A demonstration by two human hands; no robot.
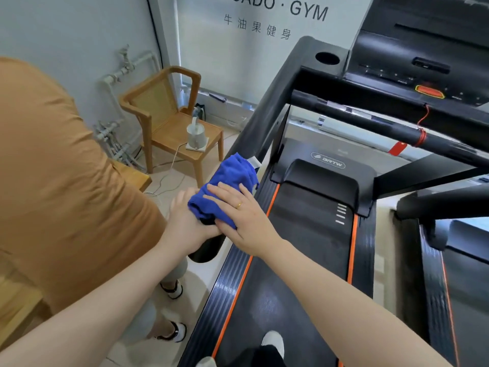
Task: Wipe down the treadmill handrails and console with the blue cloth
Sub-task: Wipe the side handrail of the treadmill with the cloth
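One blue cloth [227, 186] is lying bunched over the left handrail [264, 112] of the treadmill, near the rail's lower end. Two hands are working on it. The right hand [243, 221] is lying flat on top of the cloth, fingers straight and spread, its grip released; one gold ring [239, 205] is showing on a finger. The left hand [185, 223] is wrapping around the rail end just beneath the cloth, grip clenched on the handrail, its fingers touching the cloth's lower edge. One console [423, 62] is sitting at upper right, well apart from the cloth, with one orange stop button [430, 91] and one red safety cord [422, 125] hanging to the front crossbar [370, 115]. One wooden chair [169, 120] is carrying one white kettle [194, 135]. A second person in an orange shirt [66, 181] is standing at left.
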